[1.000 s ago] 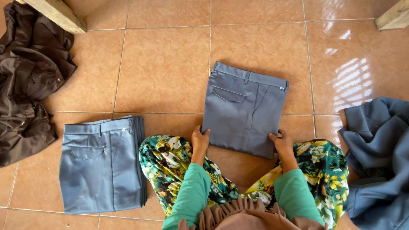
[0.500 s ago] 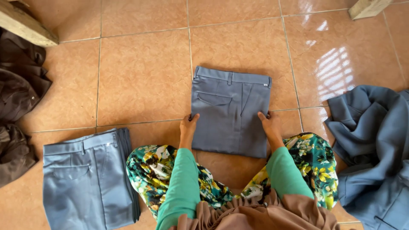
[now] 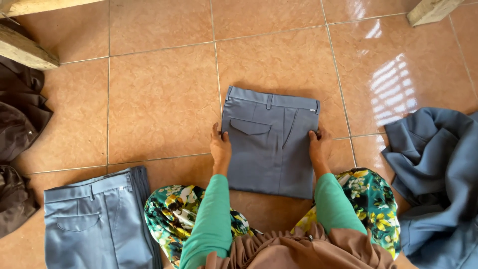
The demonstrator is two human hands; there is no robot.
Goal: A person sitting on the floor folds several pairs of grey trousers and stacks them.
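The folded grey trousers (image 3: 269, 142) lie flat on the tiled floor (image 3: 159, 99), straight ahead of the person at twelve o'clock from the knees, waistband away and the back pocket facing up. The bundle is a neat rectangle, and both side edges look straight.

The left hand (image 3: 220, 147) rests flat against the left edge, at about nine o'clock from the bundle's middle, fingers stretched and pointing away; it grips nothing. The right hand (image 3: 316, 147) lies the same way on the right edge, at three o'clock, open and pressing rather than holding. The two hands bracket the trousers at the same height, roughly halfway along.

To do this squaring step well, the person would probably keep both palms level and press inward evenly, so that the layers line up without one side creeping ahead. Pressure seems best kept light: a hard push could buckle the middle and raise a ridge near the pocket. Smoothing from the waistband toward the near hem would likely flatten any trapped air.

At about eight o'clock from the bundle, well apart, lies a stack of folded trousers (image 3: 97, 219) in the same grey. At four o'clock, a loose heap of blue-grey cloth (image 3: 438, 179) spreads over the floor. Far out at nine o'clock are dark brown clothes (image 3: 20, 124), crumpled. The person's flowered skirt (image 3: 371, 199) covers both knees.
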